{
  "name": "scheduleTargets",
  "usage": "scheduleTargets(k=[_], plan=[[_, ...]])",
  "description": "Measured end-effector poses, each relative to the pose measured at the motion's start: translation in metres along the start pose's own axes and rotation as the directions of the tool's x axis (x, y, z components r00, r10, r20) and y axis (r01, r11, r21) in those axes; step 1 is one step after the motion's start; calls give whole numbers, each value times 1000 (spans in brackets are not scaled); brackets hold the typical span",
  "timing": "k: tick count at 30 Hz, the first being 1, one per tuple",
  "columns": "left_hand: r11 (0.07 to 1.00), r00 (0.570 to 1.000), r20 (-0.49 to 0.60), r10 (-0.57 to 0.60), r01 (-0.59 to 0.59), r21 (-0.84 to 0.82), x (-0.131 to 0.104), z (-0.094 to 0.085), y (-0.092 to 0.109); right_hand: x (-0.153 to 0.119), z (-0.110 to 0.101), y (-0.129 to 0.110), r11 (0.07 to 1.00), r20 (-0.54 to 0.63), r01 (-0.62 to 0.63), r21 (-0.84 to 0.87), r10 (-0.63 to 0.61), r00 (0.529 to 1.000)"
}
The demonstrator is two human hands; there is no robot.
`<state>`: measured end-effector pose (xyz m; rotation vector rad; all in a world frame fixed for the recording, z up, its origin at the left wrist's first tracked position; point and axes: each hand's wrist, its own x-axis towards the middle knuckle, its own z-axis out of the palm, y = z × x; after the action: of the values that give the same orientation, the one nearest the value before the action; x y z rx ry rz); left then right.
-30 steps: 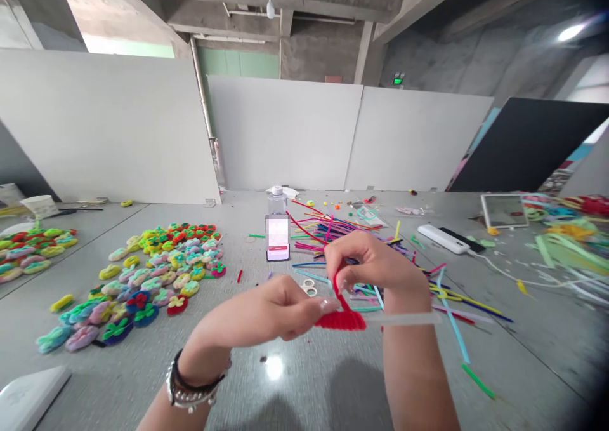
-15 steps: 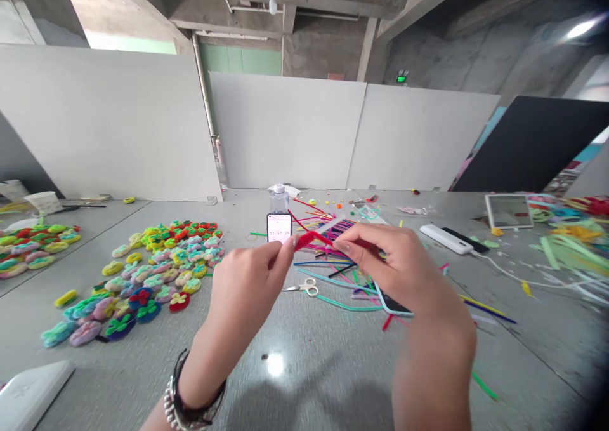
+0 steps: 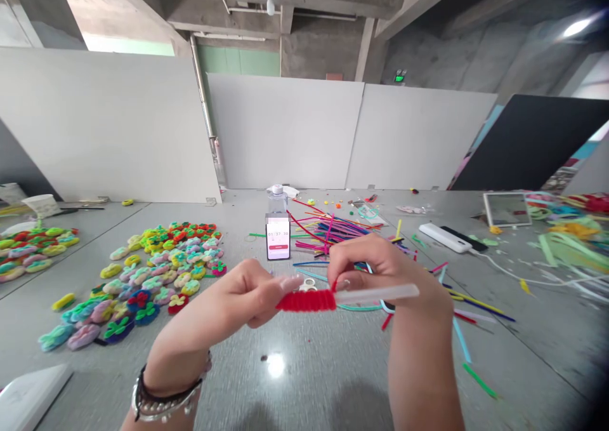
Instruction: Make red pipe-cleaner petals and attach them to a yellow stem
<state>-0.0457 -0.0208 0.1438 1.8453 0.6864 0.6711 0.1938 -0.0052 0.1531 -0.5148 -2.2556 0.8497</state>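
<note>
A red pipe cleaner (image 3: 309,301) is wound in close coils around a whitish translucent stick (image 3: 375,294), held level above the table. My left hand (image 3: 247,294) pinches the left end of the red coil between thumb and fingers. At the coil's right end, my right hand (image 3: 368,266) has its fingers closed on the red strand, with the bare part of the stick passing in front of its palm. Behind the coil lie scissors (image 3: 309,284), mostly hidden. Loose pipe cleaners (image 3: 340,231) are spread out beyond my right hand.
Many pipe-cleaner flowers (image 3: 162,269) cover the left of the table. A phone (image 3: 278,240) showing a timer leans against a bottle (image 3: 277,197). A white power bank (image 3: 445,238) with a cable is at right, and a white box (image 3: 35,390) at lower left.
Both hands have come lower and nearer. The red coil and the stick have swung from slanting away to lying level across the view. The phone screen is now uncovered.
</note>
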Motion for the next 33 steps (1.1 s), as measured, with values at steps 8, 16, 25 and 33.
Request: scheduleTargets(k=[8,16,25,33], plan=[[822,991,-119,-60,116,558,-2,5,-5,2,6,-5,938,-19,-179,-296,182,983],[666,842,-504,191,265,697,12,3,-7,10,28,-19,571,-486,-324,-754,-154,860],[674,658,-654,373,292,678,8,9,0,22,43,-17,732,-502,-128,-670,-319,804],[927,618,-739,267,45,373,7,3,-6,19,46,-21,842,-541,40,-538,-382,749]])
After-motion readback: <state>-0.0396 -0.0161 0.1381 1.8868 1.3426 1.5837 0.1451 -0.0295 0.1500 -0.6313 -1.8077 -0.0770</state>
